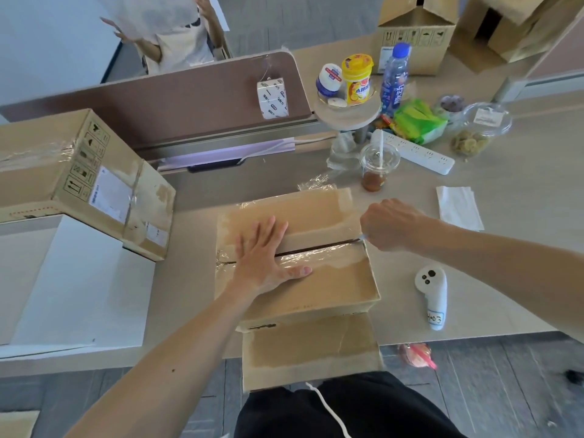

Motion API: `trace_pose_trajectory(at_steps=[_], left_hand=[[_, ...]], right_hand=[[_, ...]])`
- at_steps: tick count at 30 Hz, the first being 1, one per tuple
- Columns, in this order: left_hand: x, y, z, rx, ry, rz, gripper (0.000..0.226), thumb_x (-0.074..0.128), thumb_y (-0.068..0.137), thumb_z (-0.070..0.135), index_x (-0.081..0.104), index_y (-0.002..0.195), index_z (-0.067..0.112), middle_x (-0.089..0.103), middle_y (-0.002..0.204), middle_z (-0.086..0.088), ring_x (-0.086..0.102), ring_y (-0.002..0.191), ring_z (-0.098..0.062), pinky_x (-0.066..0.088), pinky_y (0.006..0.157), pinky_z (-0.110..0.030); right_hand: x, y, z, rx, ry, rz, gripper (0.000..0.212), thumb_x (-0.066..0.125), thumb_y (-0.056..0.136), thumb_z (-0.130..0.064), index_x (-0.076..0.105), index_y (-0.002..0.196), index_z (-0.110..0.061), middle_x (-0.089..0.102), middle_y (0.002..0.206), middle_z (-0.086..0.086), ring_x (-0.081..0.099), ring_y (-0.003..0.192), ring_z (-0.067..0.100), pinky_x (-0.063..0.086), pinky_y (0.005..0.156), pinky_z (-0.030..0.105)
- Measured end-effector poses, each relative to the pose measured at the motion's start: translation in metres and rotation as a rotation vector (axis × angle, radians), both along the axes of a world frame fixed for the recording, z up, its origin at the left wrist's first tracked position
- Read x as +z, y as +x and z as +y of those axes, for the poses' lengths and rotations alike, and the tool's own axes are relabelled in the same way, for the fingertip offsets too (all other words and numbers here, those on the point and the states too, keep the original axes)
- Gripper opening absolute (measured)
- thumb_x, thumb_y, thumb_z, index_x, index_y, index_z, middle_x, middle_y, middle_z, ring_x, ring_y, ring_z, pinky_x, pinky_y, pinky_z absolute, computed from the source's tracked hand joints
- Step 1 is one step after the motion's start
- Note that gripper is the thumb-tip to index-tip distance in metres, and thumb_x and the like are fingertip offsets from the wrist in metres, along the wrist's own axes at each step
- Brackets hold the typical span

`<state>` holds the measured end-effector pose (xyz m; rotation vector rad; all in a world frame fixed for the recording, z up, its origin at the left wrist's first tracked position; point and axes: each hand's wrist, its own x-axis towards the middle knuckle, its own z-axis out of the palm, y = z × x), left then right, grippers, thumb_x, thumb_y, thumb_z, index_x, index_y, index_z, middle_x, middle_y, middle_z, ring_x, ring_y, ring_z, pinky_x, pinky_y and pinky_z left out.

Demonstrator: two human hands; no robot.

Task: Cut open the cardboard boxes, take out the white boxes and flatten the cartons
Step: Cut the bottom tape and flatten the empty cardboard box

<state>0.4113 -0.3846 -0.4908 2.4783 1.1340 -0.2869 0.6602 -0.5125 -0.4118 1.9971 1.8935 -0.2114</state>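
Currently:
- 4 cardboard boxes in view; the centre cardboard box [331, 279] sits at the near edge of the table [505, 248], with clear tape over its top flaps
- a dark gap shows along its top seam, from mid-box to the right end
- left hand [265, 260]: flat on top of the centre box across the seam, fingers straight and spread, pressing down
- right hand [388, 226]: at the right end of that seam, fingers curled round a small cutter [364, 237]; only its tip shows
- the two hands are apart, one at each side of the seam
- 1 sealed cardboard box [63, 172] left of the centre box, resting on top of 1 white box [69, 279]
- 2 opened cartons [417, 30] far behind the centre box, to the right
- 1 white controller [433, 295] just right of the centre box
- 1 lidded cup [377, 167] with a straw and 1 power strip [414, 151] behind the centre box
- 1 folded tissue [458, 207] right of the right hand
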Motion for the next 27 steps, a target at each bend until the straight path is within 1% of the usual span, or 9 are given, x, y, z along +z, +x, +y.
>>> trace_pose_trajectory(at_steps=[12,15,17,19,20,23,25,26,27], left_hand=[[-0.003,-0.001,0.000,0.004,0.006,-0.025,0.125,0.041,0.051,0.102,0.002,0.157,0.047,-0.017,0.164,0.022,-0.022,0.151,-0.012,-0.015,0.121,-0.049],[-0.002,-0.002,-0.001,0.015,0.008,-0.023,0.125,0.043,0.052,0.102,0.004,0.156,0.047,-0.016,0.164,0.022,-0.021,0.151,-0.011,-0.015,0.121,-0.049],[0.000,-0.002,0.000,0.022,0.002,-0.024,0.124,0.048,0.053,0.100,0.007,0.157,0.046,-0.014,0.165,0.022,-0.019,0.152,-0.011,-0.012,0.121,-0.051],[0.005,0.001,0.001,0.019,-0.002,-0.010,0.123,0.050,0.054,0.099,0.010,0.156,0.044,-0.010,0.165,0.020,-0.015,0.153,-0.012,-0.008,0.121,-0.054],[0.008,0.004,0.002,0.014,0.005,-0.002,0.122,0.050,0.054,0.098,0.013,0.156,0.043,-0.007,0.165,0.018,-0.012,0.153,-0.013,-0.006,0.121,-0.056],[0.018,0.020,0.005,-0.019,0.046,0.024,0.119,0.045,0.055,0.099,0.021,0.154,0.036,0.004,0.165,0.010,0.000,0.153,-0.017,0.005,0.120,-0.060],[0.024,0.033,0.005,-0.075,0.092,0.050,0.114,0.044,0.059,0.097,0.023,0.152,0.035,0.007,0.165,0.005,0.005,0.153,-0.019,0.009,0.119,-0.061],[0.027,0.040,0.004,-0.110,0.114,0.063,0.110,0.045,0.062,0.096,0.023,0.152,0.035,0.007,0.165,0.004,0.006,0.153,-0.019,0.009,0.119,-0.060],[0.030,0.047,0.003,-0.141,0.129,0.072,0.107,0.045,0.065,0.094,0.021,0.153,0.036,0.007,0.166,0.003,0.006,0.153,-0.019,0.007,0.120,-0.059]], right_hand=[[-0.004,0.017,-0.018,-0.090,0.049,0.059,0.023,0.049,0.093,-0.019,0.068,0.105,-0.020,0.068,0.104,0.002,0.066,0.089,0.031,0.051,0.075,0.033],[-0.008,0.022,-0.028,-0.182,0.108,0.140,0.019,0.049,0.091,-0.022,0.066,0.084,-0.022,0.069,0.096,0.000,0.063,0.080,0.030,0.047,0.067,0.031],[-0.015,0.029,-0.039,-0.281,0.196,0.208,0.022,0.052,0.089,-0.024,0.056,0.068,-0.018,0.065,0.080,-0.002,0.060,0.073,0.030,0.049,0.063,0.033],[-0.023,0.034,-0.051,-0.410,0.308,0.336,0.032,0.058,0.088,-0.025,0.051,0.058,-0.015,0.051,0.060,-0.002,0.054,0.063,0.030,0.048,0.057,0.035],[-0.026,0.034,-0.055,-0.470,0.366,0.418,0.040,0.061,0.087,-0.024,0.045,0.051,-0.017,0.042,0.053,-0.002,0.048,0.057,0.028,0.043,0.052,0.034],[-0.036,0.023,-0.062,-0.604,0.467,0.603,0.049,0.064,0.085,-0.022,0.029,0.050,-0.017,0.027,0.049,0.001,0.026,0.055,0.023,0.030,0.050,0.033],[-0.046,0.012,-0.063,-0.687,0.494,0.655,0.040,0.063,0.083,-0.021,0.035,0.057,-0.011,0.033,0.054,0.007,0.025,0.060,0.022,0.032,0.051,0.034],[-0.051,0.008,-0.063,-0.733,0.505,0.679,0.030,0.062,0.083,-0.019,0.044,0.065,-0.003,0.038,0.058,0.013,0.026,0.061,0.022,0.033,0.052,0.034],[-0.056,0.004,-0.063,-0.790,0.521,0.712,0.026,0.061,0.082,-0.018,0.052,0.063,-0.003,0.043,0.061,0.017,0.028,0.061,0.021,0.034,0.052,0.034]])
